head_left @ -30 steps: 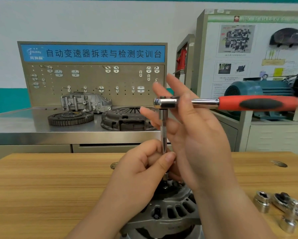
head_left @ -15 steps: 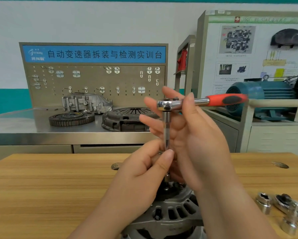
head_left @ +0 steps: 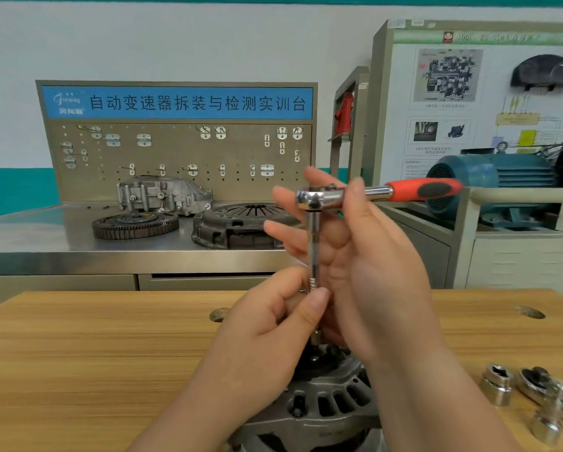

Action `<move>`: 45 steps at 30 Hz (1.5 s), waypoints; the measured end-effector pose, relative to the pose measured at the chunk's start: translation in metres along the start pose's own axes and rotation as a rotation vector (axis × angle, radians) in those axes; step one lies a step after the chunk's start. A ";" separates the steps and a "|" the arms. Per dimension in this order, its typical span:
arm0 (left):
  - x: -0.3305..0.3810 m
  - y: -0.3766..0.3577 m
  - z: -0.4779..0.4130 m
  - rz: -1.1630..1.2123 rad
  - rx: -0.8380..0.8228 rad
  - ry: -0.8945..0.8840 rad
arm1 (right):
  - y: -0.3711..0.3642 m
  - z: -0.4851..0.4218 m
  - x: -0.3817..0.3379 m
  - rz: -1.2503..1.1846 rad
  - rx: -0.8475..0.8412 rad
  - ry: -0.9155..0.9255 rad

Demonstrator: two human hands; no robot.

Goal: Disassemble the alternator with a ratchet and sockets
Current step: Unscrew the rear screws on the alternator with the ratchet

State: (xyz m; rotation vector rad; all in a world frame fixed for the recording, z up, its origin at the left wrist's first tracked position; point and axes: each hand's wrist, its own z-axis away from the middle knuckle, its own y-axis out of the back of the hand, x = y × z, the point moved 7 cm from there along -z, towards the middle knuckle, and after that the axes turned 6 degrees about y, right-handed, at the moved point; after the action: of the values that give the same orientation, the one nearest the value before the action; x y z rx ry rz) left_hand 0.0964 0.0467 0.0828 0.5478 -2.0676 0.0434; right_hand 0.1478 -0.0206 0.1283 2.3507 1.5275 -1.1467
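A grey alternator sits on the wooden table at the bottom centre, partly hidden by my arms. A thin extension bar stands upright on its top, where the socket end is mostly hidden. My left hand pinches the lower part of the bar between thumb and fingers. A chrome ratchet with a red handle sits on top of the bar, its handle pointing right and away. My right hand holds the ratchet's head, with the thumb on its neck and the fingers behind.
Two loose sockets and a second ratchet lie on the table at the lower right. Behind it a steel bench carries a clutch cover, a flywheel and a housing. A blue motor stands at the right.
The ratchet handle has swung from pointing straight right to pointing right and away from me. My left hand stays on the bar.
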 end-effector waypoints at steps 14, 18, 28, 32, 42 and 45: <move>-0.003 0.000 -0.001 0.053 -0.018 -0.016 | -0.002 -0.001 -0.003 0.064 -0.046 0.061; -0.007 0.000 -0.004 0.029 0.006 -0.004 | -0.008 0.001 -0.019 0.271 -0.115 0.302; -0.004 0.000 0.000 -0.028 -0.009 0.005 | -0.001 -0.001 -0.002 0.027 -0.042 0.030; -0.010 0.000 -0.004 0.002 0.003 0.023 | -0.008 0.000 -0.014 0.251 -0.128 0.106; -0.009 0.002 -0.001 0.005 0.006 0.015 | -0.001 -0.001 -0.005 0.093 -0.035 0.074; -0.013 0.002 -0.004 0.027 0.015 0.031 | -0.005 0.001 -0.014 0.174 -0.040 0.227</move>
State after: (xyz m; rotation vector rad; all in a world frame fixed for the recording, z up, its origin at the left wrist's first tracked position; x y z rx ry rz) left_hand 0.1040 0.0543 0.0748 0.5255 -2.0463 0.0820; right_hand 0.1402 -0.0292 0.1382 2.5995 1.3581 -0.8292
